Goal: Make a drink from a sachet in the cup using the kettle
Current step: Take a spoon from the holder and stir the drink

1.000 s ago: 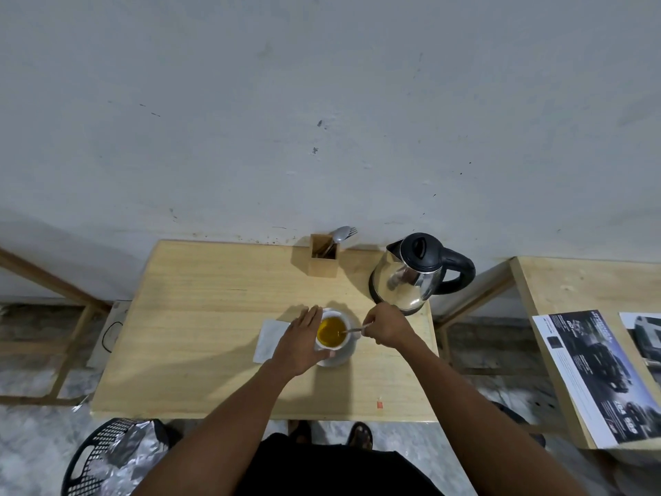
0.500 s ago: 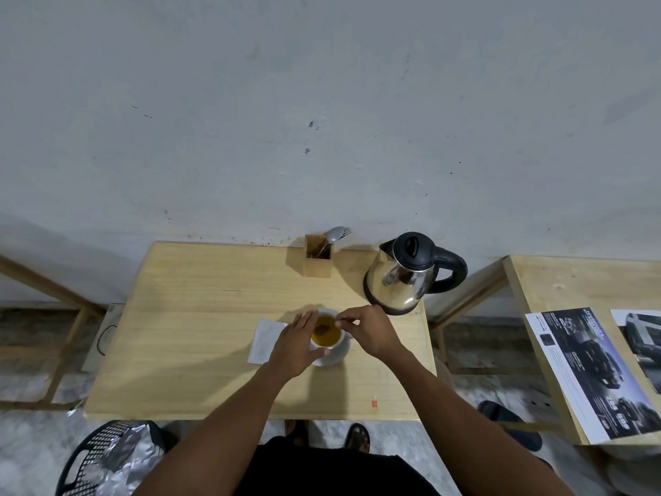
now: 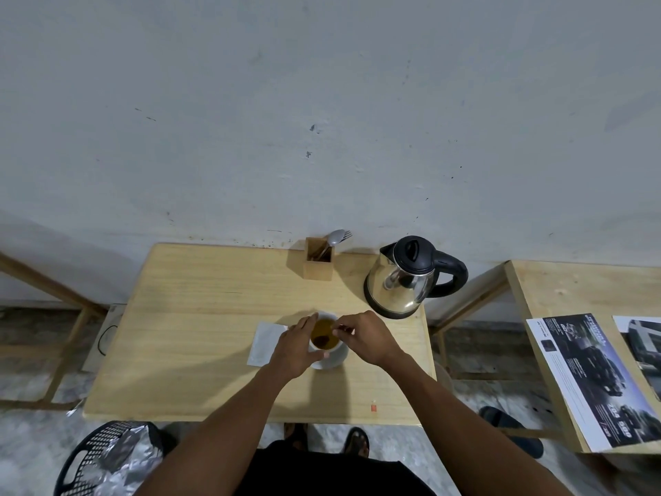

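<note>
Head view, one cup [image 3: 324,337], one kettle [image 3: 404,281], left hand [image 3: 293,347] cupping cup, right hand [image 3: 365,336] pinching something small, unclear.

Dim, soft light; fisheye-warped edges

right hand [image 3: 368,338] shifted over cup [image 3: 324,335], liquid darker

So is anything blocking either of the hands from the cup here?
Nothing visible. The left hand already rests against the cup and the right hand sits at its rim; kettle stands behind, apart.
</note>
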